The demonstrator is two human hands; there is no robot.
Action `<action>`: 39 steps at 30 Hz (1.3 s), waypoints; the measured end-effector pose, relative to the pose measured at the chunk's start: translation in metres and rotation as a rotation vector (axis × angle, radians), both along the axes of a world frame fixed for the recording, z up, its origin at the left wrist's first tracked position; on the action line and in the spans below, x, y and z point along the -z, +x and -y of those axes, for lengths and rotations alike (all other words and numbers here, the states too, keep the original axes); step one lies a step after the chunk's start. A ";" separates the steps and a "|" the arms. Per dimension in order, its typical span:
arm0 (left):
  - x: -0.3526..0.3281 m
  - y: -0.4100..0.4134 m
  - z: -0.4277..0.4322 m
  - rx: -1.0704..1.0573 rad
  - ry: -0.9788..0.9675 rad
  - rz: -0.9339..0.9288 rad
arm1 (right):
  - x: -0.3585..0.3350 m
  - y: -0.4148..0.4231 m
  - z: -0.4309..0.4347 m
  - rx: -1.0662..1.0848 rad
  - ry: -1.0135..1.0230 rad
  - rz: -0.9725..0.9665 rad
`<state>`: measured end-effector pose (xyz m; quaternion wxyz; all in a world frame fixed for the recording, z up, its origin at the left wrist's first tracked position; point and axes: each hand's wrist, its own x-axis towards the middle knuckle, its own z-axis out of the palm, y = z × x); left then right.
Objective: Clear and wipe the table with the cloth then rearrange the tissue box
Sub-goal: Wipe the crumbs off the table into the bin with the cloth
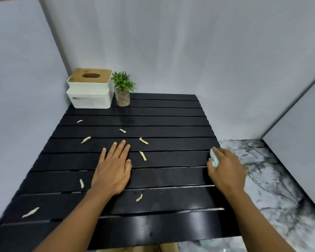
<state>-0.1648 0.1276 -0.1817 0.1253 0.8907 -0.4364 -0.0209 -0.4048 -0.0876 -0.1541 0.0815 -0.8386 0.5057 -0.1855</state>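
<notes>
A black slatted table [171, 124] fills the middle of the head view. Several small pale scraps [143, 155] lie scattered over its slats. A white tissue box with a wooden lid [90, 89] stands at the far left corner against the wall. My left hand [114, 168] lies flat and palm down on the table's middle, fingers slightly apart, holding nothing. My right hand [225, 168] hovers at the table's right edge, closed around a light blue cloth [214, 160], most of which is hidden in the fist.
A small green plant in a glass pot [122, 91] stands right beside the tissue box. Pale walls close in behind and at the left. A marbled floor [273, 179] lies to the right of the table, with a panel beyond it.
</notes>
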 end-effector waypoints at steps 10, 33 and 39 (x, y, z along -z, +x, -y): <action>-0.006 -0.002 -0.003 0.011 0.032 -0.024 | -0.004 0.037 -0.126 -0.642 -0.050 0.038; -0.002 -0.001 -0.004 0.010 -0.006 -0.012 | 0.001 -0.049 -0.109 -0.041 -0.016 0.004; -0.003 -0.002 -0.005 0.019 -0.009 -0.024 | 0.000 -0.050 -0.108 -0.136 -0.037 -0.046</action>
